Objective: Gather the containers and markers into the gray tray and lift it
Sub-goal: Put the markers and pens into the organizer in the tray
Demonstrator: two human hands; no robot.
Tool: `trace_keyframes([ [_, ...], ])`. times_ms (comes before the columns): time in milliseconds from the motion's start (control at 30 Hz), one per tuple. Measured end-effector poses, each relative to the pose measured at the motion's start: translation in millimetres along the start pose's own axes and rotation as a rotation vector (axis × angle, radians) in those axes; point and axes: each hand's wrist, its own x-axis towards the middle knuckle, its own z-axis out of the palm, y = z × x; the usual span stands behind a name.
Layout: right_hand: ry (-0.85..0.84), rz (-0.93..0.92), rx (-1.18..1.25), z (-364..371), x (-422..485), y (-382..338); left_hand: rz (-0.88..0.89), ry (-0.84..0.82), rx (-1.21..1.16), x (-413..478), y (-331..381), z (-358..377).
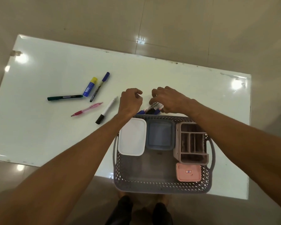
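The gray perforated tray sits at the table's near edge. Inside lie a white lidded container, a blue-gray container, a mauve compartment organizer and a pink lidded container. Just beyond the tray's far rim, my right hand grips a bundle of markers. My left hand hovers beside them with fingers curled and holds nothing. To the left on the table lie a white marker, a pink pen, a green marker, a blue-capped pen and a blue bottle with a yellow cap.
The white glossy table stands on a beige tiled floor. The tray overhangs the table's near edge slightly. My feet show below the tray.
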Motion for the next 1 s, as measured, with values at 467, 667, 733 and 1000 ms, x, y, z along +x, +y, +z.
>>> trace_keyframes([
  [467, 0.004, 0.08, 0.162, 12.7, 6.1, 11.2, -0.023, 0.045, -0.086, 7.9, -1.8, -7.4],
  [667, 0.077, 0.106, 0.221, 20.9, 0.9, 11.3, -0.033, 0.074, -0.108, 8.3, -0.6, -10.6],
  [733, 0.081, 0.135, 0.285, 24.3, 1.0, 12.8, -0.028, 0.088, -0.107, 6.5, -1.0, -10.7],
  [1000, 0.299, 0.488, 1.009, 6.2, -15.1, 15.7, 0.014, 0.155, -0.185, -9.5, 9.3, -12.2],
])
